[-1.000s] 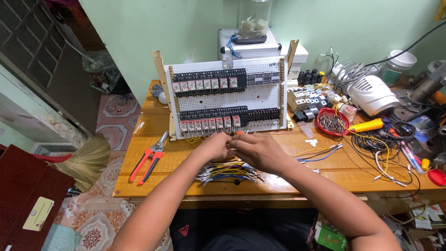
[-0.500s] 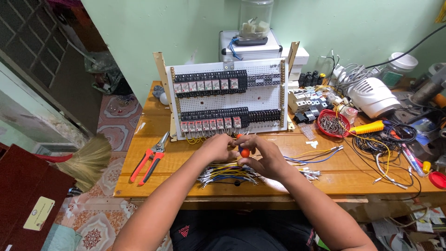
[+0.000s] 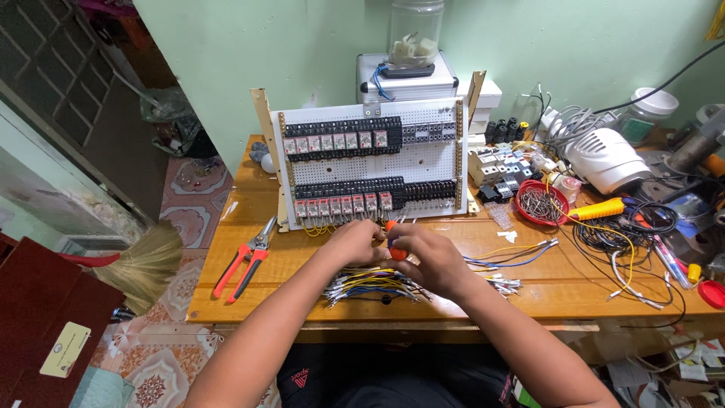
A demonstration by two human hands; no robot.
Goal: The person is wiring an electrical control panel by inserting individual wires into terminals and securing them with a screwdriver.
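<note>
My right hand (image 3: 427, 257) fingers (image 3: 400, 240) clamp an orange-handled screwdriver (image 3: 393, 240) near the relay panel (image 3: 370, 166); my left hand (image 3: 355, 242) pinches beside it, over the wire bundle (image 3: 370, 285) on the worktop (image 3: 302, 264).

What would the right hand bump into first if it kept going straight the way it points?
The right hand points up and left toward the left hand, holding an orange-handled tool. It would likely meet the left hand first. Past that stands the white relay panel, though depth is hard to judge.
</note>
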